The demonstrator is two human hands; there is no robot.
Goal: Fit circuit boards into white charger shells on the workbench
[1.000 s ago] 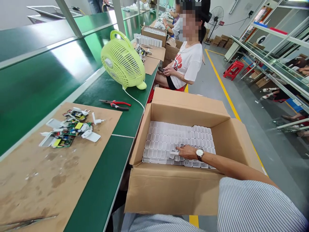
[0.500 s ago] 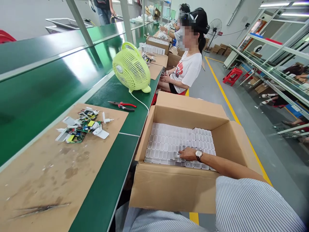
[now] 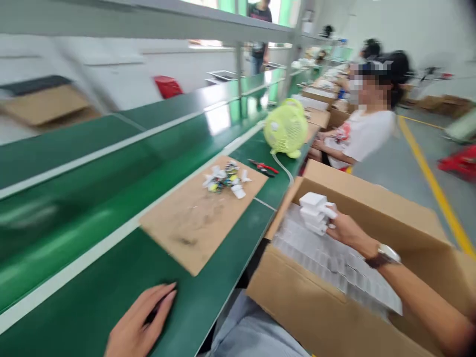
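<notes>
Right hand (image 3: 344, 229) clutching stack of white chargers (image 3: 314, 213) above cardboard box (image 3: 323, 317); left hand (image 3: 139, 322) flat, fingers together, on green bench (image 3: 111, 267).

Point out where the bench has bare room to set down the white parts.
Bare: the near half of the brown board, and the green bench between the left hand and the box. Crowded: the board's far end with the parts pile, then pliers and fan.

The left hand (image 3: 139, 322) lies low and near the body, palm down, fingers loosely together and pointing forward. The right arm reaches out, wristwatch on the wrist, and the right hand (image 3: 340, 228) is raised with its grip closed.
</notes>
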